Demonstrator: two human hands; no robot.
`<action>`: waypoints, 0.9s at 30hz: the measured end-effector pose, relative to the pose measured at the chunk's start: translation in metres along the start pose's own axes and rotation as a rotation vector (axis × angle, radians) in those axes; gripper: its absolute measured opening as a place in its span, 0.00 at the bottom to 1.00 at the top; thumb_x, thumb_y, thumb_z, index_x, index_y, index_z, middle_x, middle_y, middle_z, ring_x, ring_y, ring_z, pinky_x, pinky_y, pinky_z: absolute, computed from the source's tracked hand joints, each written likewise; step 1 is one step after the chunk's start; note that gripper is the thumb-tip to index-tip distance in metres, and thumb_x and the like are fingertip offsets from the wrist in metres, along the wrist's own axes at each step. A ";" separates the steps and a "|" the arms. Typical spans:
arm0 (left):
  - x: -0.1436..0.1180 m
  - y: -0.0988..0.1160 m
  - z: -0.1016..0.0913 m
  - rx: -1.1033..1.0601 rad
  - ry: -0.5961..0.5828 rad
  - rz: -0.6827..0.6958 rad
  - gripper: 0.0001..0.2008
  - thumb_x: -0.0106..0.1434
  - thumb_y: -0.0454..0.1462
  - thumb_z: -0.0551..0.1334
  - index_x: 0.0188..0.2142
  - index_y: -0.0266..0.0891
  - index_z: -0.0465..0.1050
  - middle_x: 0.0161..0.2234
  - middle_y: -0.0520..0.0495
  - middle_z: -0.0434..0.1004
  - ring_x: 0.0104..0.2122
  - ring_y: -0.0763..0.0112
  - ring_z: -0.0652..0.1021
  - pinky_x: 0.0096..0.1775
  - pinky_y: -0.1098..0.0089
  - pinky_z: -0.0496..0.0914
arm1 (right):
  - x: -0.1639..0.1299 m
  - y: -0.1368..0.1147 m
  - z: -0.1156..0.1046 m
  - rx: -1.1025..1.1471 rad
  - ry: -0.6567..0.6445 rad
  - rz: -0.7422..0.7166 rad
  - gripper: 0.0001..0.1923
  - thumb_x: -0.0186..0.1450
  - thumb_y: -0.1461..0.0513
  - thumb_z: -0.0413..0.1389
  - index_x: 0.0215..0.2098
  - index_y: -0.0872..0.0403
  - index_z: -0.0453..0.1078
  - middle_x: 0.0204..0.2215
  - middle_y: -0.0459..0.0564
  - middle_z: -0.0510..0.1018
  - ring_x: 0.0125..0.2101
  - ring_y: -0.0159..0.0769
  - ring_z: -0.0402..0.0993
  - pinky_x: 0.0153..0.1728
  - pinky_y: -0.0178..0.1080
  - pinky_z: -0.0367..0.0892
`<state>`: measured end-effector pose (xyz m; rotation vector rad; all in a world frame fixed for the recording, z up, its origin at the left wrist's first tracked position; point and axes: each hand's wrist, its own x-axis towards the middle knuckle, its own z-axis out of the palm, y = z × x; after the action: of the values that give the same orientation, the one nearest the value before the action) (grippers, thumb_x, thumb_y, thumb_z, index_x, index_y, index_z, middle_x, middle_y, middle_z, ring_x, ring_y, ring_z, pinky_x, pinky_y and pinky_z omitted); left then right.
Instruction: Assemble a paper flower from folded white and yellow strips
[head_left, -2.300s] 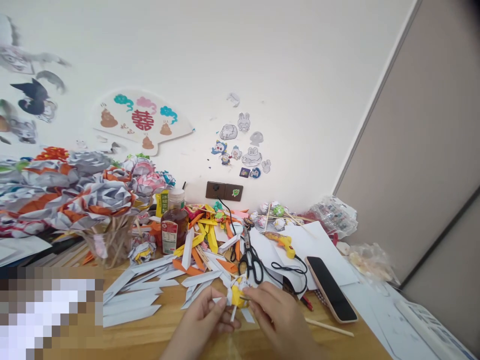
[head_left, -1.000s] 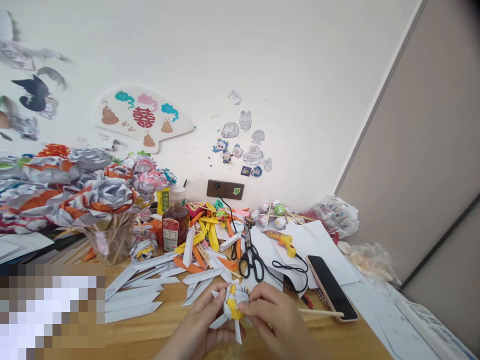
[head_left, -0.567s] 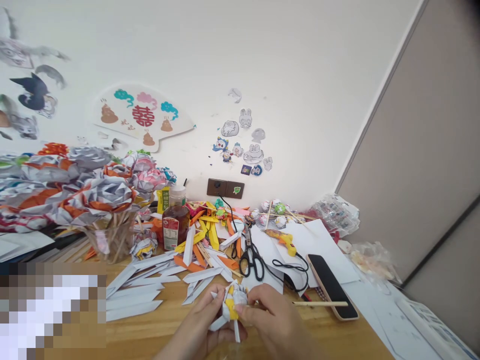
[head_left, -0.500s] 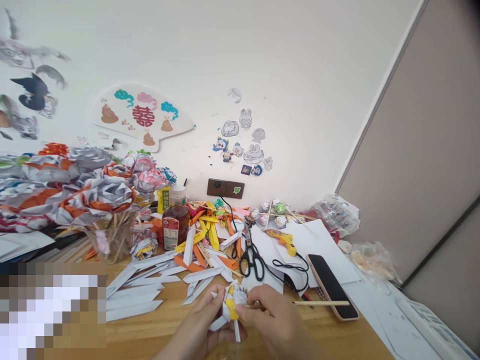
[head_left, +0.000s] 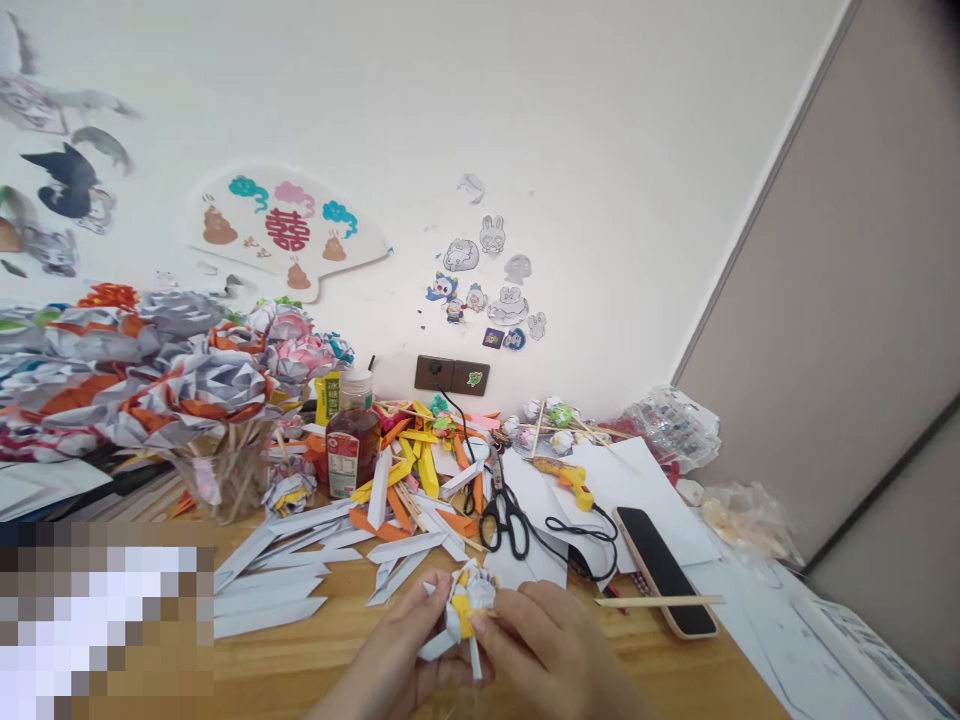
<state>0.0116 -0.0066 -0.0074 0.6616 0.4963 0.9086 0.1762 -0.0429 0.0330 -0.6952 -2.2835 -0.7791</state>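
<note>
In the head view, a small paper flower (head_left: 475, 590) of white and yellow folded strips sits between my hands, low in the middle. My left hand (head_left: 420, 630) is closed round its left side and underside, and loose white strip ends hang below. My right hand (head_left: 536, 635) is closed at the flower's right side, fingers bent and thumb tip against the yellow paper. A thin wooden stick (head_left: 660, 601) sticks out to the right from behind my right hand, above a phone. My fingers hide its middle, and where it meets the flower is hard to see.
White folded strips (head_left: 277, 590) lie left on the table. Beyond the hands are black scissors (head_left: 504, 520), a yellow glue gun (head_left: 570, 480) with its cord, and a phone (head_left: 664, 570). A brown bottle (head_left: 351, 440) and paper flowers in a cup (head_left: 225, 470) stand at the back left.
My right hand has shifted slightly right and its fingers have curled further. The stick's free end now reaches farther right, past the phone. The left hand keeps its hold on the flower.
</note>
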 end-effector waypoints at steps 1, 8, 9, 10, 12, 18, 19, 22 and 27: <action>-0.001 0.001 0.001 -0.002 0.016 -0.001 0.15 0.51 0.47 0.70 0.28 0.38 0.74 0.25 0.50 0.80 0.25 0.68 0.78 0.29 0.67 0.74 | 0.001 0.000 -0.002 -0.020 0.004 -0.026 0.07 0.66 0.71 0.52 0.40 0.61 0.70 0.27 0.52 0.78 0.22 0.33 0.70 0.21 0.36 0.63; -0.005 0.006 0.002 -0.001 0.008 0.000 0.12 0.54 0.45 0.69 0.31 0.40 0.77 0.28 0.50 0.79 0.30 0.68 0.77 0.35 0.65 0.74 | 0.001 0.000 -0.004 -0.059 0.018 -0.059 0.12 0.68 0.72 0.46 0.40 0.63 0.72 0.28 0.53 0.81 0.24 0.35 0.74 0.23 0.37 0.68; -0.005 0.006 0.001 -0.006 -0.001 0.014 0.10 0.55 0.44 0.68 0.32 0.40 0.77 0.29 0.51 0.79 0.31 0.68 0.77 0.36 0.66 0.74 | 0.001 0.001 -0.004 -0.068 0.013 -0.054 0.13 0.69 0.71 0.46 0.41 0.63 0.72 0.28 0.53 0.81 0.24 0.35 0.75 0.24 0.37 0.69; -0.005 0.007 0.001 -0.013 -0.011 0.023 0.10 0.56 0.44 0.68 0.33 0.41 0.77 0.30 0.51 0.79 0.31 0.69 0.77 0.36 0.67 0.74 | 0.001 0.001 -0.005 -0.073 0.010 -0.047 0.14 0.69 0.71 0.45 0.41 0.62 0.72 0.27 0.52 0.81 0.24 0.35 0.75 0.25 0.37 0.69; -0.005 0.009 0.001 -0.036 -0.020 0.031 0.10 0.55 0.42 0.69 0.35 0.42 0.76 0.31 0.51 0.80 0.32 0.68 0.77 0.36 0.67 0.73 | 0.001 0.001 -0.006 -0.073 0.003 -0.029 0.15 0.70 0.70 0.44 0.44 0.61 0.72 0.28 0.51 0.81 0.24 0.34 0.75 0.25 0.36 0.70; -0.003 0.013 0.002 -0.091 -0.041 0.088 0.13 0.54 0.42 0.70 0.38 0.42 0.76 0.32 0.50 0.80 0.35 0.65 0.78 0.37 0.67 0.72 | -0.012 0.002 -0.005 -0.025 0.060 0.019 0.12 0.69 0.67 0.48 0.47 0.58 0.69 0.30 0.53 0.81 0.26 0.34 0.77 0.28 0.36 0.72; -0.003 0.013 0.001 -0.083 -0.037 0.100 0.13 0.55 0.42 0.69 0.39 0.42 0.76 0.33 0.49 0.80 0.35 0.65 0.78 0.37 0.67 0.72 | -0.016 0.003 -0.003 -0.036 0.085 0.050 0.12 0.70 0.66 0.47 0.48 0.57 0.69 0.31 0.53 0.81 0.27 0.35 0.78 0.29 0.37 0.73; 0.000 0.014 -0.004 -0.062 -0.023 0.127 0.13 0.59 0.41 0.66 0.43 0.44 0.74 0.35 0.48 0.81 0.34 0.65 0.78 0.34 0.67 0.71 | -0.026 0.006 0.007 -0.049 0.190 0.231 0.12 0.69 0.66 0.48 0.49 0.54 0.68 0.33 0.53 0.80 0.34 0.38 0.79 0.35 0.38 0.74; 0.001 0.013 -0.006 -0.128 -0.006 0.161 0.14 0.59 0.37 0.66 0.45 0.46 0.72 0.40 0.48 0.80 0.37 0.65 0.77 0.38 0.65 0.71 | -0.019 0.006 0.020 0.194 0.278 0.548 0.10 0.69 0.67 0.47 0.43 0.54 0.69 0.32 0.52 0.78 0.33 0.36 0.77 0.32 0.35 0.74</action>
<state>0.0005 0.0018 -0.0022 0.5934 0.3793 1.0809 0.1847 -0.0301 0.0093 -0.9903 -1.7647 -0.3602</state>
